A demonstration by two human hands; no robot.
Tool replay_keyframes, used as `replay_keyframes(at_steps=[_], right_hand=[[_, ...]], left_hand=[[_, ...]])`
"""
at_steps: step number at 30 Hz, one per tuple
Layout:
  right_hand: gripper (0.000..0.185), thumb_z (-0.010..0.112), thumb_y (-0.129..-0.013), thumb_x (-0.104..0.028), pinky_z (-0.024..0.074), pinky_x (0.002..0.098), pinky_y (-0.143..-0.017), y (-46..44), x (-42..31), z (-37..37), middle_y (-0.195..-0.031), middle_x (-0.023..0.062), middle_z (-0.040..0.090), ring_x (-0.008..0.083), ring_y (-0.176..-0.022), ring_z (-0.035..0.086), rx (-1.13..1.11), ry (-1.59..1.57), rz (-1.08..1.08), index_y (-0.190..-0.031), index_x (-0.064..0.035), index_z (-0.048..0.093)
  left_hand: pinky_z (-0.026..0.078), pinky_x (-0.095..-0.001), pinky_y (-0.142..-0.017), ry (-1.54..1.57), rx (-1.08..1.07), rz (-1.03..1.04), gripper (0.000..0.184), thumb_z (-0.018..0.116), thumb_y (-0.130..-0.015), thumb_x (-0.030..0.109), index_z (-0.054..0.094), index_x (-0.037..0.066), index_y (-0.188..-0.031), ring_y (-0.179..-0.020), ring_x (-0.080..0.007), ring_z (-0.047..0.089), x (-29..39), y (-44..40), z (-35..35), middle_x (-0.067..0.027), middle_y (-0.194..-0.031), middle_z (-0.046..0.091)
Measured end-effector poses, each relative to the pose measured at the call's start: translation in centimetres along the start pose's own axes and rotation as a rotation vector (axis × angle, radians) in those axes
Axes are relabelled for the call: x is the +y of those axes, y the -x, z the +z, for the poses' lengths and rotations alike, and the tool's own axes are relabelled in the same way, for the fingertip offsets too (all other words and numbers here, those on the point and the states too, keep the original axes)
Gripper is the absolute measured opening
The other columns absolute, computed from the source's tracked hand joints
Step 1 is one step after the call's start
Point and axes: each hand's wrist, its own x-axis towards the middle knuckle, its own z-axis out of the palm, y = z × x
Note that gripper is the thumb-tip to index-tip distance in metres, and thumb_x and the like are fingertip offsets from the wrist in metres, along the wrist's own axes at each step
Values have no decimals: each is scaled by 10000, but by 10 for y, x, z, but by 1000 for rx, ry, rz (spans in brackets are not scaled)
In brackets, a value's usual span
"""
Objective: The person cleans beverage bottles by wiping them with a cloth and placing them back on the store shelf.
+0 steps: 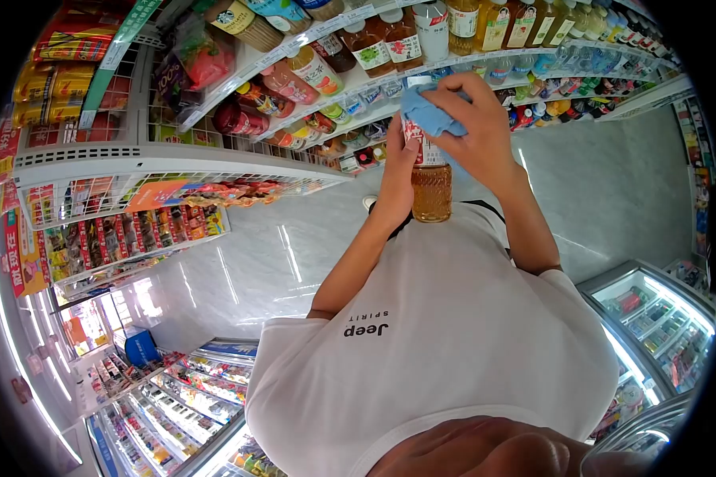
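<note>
You hold the amber bottle (432, 195) in front of your white shirt (453, 318), its base end toward you. Your left hand (399, 163) has its grip closed around the bottle's side, apparently to steady it, while your right hand (477, 119) has its grip clamped on a blue cloth (429, 110), bunched over the bottle's far end, probably so it can press there. The cloth and your right fingers hide that end, so you cannot tell whether it is capped. Just beyond the bottle, a stocked shelf (282, 52) limits forward room; left of it stands a wire rack (79, 155). Grey floor (605, 175) lies to its right, with a glass-topped cabinet (610, 277) well apart, behind and right.
</note>
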Motion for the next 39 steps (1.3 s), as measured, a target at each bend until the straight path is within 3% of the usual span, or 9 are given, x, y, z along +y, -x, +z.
replay_keyframes(at_steps=[2, 11, 16, 23, 26, 29, 33, 34, 39], right_hand=[[349, 798, -659, -111, 520, 358, -711, 0, -7, 2, -1004, 31, 588, 238, -913, 609, -63, 100, -67, -998, -117, 716], [337, 806, -651, -134, 515, 352, -701, 47, 3, 26, -991, 29, 584, 235, -902, 600, -143, -99, 82, -978, -154, 727], [359, 825, -610, -185, 505, 336, -661, 65, -11, 20, -978, -10, 596, 220, -829, 581, -11, 75, -131, -957, -211, 734], [403, 825, -546, -213, 487, 309, -581, 81, 11, 30, -918, -45, 588, 193, -765, 559, 101, 7, -355, -933, -247, 717], [406, 814, -549, -190, 494, 322, -581, 102, 24, 23, -931, -40, 590, 202, -774, 562, -80, -34, -275, -940, -244, 719], [388, 794, -579, -130, 516, 329, -645, 130, 58, 22, -947, 19, 593, 234, -806, 581, -262, 60, -103, -957, -170, 718], [288, 738, -752, -62, 494, 301, -797, 126, 66, 9, -1023, 82, 609, 221, -898, 603, 141, -259, 396, -1032, -30, 680], [266, 719, -794, -57, 478, 293, -832, 111, 62, 5, -1045, 91, 610, 213, -923, 603, 193, -370, 486, -1049, -1, 666], [234, 663, -887, -50, 436, 292, -906, 40, 31, -1, -1121, 93, 593, 186, -1017, 570, 199, -642, 334, -1102, 38, 636]], left_hand=[[314, -353, -1130, -69, 26, 32, 654, 433, -1046, 317, 127, 145, -1597, -1388, -226, 364, -7, 1, -9, -96, -1484, 390], [416, -393, -1087, 391, 232, -45, 469, 487, -1048, 354, 374, 144, -1452, -1298, -216, 505, 0, -5, -11, -66, -1406, 513], [527, -458, -940, 515, 270, -123, 555, 359, -1052, 534, 542, 57, -1269, -1031, -315, 654, -12, -16, -20, -161, -1162, 651], [509, -496, -958, 672, 316, -215, 558, 328, -1056, 503, 524, 18, -1249, -1060, -353, 617, -10, -16, -15, -204, -1160, 625], [513, -460, -957, 993, 384, -241, 552, 356, -1039, 471, 520, -10, -1252, -1034, -326, 613, 4, -19, -13, -196, -1129, 620], [527, -446, -928, 952, 214, -183, 555, 403, -1015, 451, 500, -36, -1263, -980, -313, 619, 15, -14, -16, -191, -1089, 620], [586, -450, -774, 352, 278, -5, 572, 514, -988, 420, 412, -22, -1335, -877, -312, 673, -5, -5, -26, -191, -1090, 634], [614, -405, -687, 278, 283, 85, 659, 742, -878, 204, 357, 43, -1389, -870, -259, 686, 3, 1, -13, -163, -1140, 622], [477, -373, -993, -350, 124, 248, 1012, 865, -716, 148, 252, 33, -1513, -1180, -237, 569, -15, 10, -22, -135, -1305, 536]])
